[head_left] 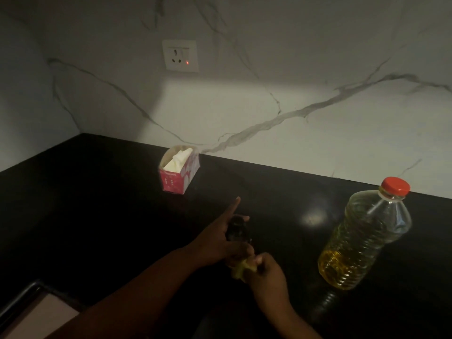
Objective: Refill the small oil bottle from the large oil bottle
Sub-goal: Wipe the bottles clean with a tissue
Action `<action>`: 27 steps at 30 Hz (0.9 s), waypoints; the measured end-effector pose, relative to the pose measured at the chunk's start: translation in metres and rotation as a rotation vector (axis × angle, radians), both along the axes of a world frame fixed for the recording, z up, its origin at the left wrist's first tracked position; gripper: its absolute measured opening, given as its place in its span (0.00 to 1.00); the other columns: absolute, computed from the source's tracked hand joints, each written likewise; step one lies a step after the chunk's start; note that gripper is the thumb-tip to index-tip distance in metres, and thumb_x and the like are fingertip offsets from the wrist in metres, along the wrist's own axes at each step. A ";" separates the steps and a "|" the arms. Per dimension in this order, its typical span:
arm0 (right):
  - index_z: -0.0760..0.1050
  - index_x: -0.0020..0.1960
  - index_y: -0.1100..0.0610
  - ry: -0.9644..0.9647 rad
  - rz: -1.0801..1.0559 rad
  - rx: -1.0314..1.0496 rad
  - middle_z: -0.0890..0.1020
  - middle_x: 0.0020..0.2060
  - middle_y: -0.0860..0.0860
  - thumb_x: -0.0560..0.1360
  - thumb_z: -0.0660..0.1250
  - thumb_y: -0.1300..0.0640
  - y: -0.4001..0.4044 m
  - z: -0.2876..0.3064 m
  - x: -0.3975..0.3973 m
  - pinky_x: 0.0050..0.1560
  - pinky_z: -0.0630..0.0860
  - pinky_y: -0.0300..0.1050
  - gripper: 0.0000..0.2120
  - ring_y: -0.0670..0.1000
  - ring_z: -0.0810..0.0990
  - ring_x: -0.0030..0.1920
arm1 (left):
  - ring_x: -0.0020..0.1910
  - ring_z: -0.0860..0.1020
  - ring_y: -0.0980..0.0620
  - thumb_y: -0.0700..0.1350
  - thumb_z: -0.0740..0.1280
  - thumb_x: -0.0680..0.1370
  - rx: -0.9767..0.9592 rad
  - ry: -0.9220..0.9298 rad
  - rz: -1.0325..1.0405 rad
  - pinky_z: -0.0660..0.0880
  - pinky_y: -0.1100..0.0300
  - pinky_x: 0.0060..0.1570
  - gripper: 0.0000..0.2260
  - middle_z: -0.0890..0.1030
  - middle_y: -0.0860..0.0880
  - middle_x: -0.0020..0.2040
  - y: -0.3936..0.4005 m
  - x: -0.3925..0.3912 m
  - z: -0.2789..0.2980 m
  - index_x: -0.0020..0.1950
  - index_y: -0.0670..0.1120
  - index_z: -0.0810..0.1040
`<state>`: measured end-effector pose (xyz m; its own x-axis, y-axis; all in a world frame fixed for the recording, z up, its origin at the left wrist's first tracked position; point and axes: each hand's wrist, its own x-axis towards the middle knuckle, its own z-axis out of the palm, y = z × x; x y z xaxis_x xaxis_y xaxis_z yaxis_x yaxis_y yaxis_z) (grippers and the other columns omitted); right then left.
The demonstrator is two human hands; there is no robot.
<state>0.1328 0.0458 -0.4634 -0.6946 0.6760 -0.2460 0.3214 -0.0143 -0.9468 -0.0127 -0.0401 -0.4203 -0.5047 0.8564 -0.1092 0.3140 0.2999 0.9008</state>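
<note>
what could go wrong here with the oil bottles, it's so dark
1. The small oil bottle is dark against the black counter, so its mouth is hard to see and oil could miss it.
2. The left hand holds it with the index finger lifted, a loose hold.
3. The large oil bottle still has its red cap on.

No legible text; only blurred white marks on the pink tissue box (pixel 178 172).
</note>
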 end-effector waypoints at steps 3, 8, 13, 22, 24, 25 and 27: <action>0.76 0.43 0.63 0.088 -0.068 -0.043 0.83 0.39 0.58 0.71 0.69 0.69 0.012 0.019 -0.006 0.40 0.78 0.44 0.03 0.51 0.81 0.38 | 0.67 0.70 0.64 0.65 0.79 0.61 -0.019 0.038 -0.005 0.70 0.57 0.67 0.48 0.69 0.67 0.69 0.000 -0.003 -0.003 0.65 0.84 0.47; 0.80 0.50 0.59 0.317 -0.022 -0.055 0.85 0.43 0.57 0.74 0.64 0.70 0.032 0.065 -0.009 0.48 0.80 0.55 0.11 0.58 0.84 0.45 | 0.62 0.66 0.71 0.73 0.76 0.55 0.002 0.186 0.098 0.67 0.69 0.56 0.42 0.60 0.82 0.56 -0.007 -0.005 -0.010 0.63 0.83 0.56; 0.81 0.53 0.57 0.354 0.130 0.029 0.85 0.45 0.51 0.77 0.63 0.69 0.025 0.070 -0.005 0.46 0.81 0.41 0.12 0.48 0.84 0.45 | 0.51 0.79 0.64 0.74 0.76 0.53 0.098 0.184 0.248 0.77 0.68 0.43 0.31 0.78 0.60 0.53 -0.013 -0.005 -0.018 0.52 0.70 0.73; 0.82 0.51 0.59 0.334 0.182 0.487 0.80 0.50 0.48 0.72 0.66 0.74 0.013 0.056 0.007 0.50 0.76 0.30 0.14 0.40 0.80 0.51 | 0.55 0.81 0.61 0.49 0.80 0.67 -0.015 -0.035 -0.005 0.79 0.68 0.47 0.20 0.81 0.62 0.55 -0.018 -0.014 0.020 0.56 0.61 0.81; 0.82 0.50 0.57 0.318 0.227 0.551 0.78 0.46 0.45 0.73 0.65 0.73 0.014 0.058 0.008 0.44 0.72 0.23 0.15 0.33 0.78 0.47 | 0.57 0.81 0.59 0.46 0.79 0.70 -0.071 -0.068 -0.093 0.79 0.66 0.51 0.20 0.82 0.60 0.57 -0.015 -0.019 0.026 0.59 0.57 0.81; 0.81 0.50 0.56 0.291 0.243 0.562 0.77 0.46 0.44 0.74 0.64 0.72 0.015 0.060 0.007 0.43 0.72 0.23 0.14 0.33 0.78 0.45 | 0.58 0.81 0.58 0.45 0.78 0.70 -0.102 -0.081 -0.121 0.80 0.62 0.54 0.21 0.82 0.58 0.58 -0.013 -0.022 0.028 0.61 0.56 0.80; 0.80 0.50 0.53 0.203 0.254 0.548 0.77 0.46 0.43 0.75 0.63 0.69 0.021 0.062 0.003 0.41 0.73 0.25 0.13 0.36 0.79 0.43 | 0.59 0.81 0.57 0.43 0.78 0.70 -0.156 -0.104 -0.150 0.78 0.55 0.60 0.24 0.81 0.58 0.59 -0.009 -0.026 0.029 0.63 0.55 0.79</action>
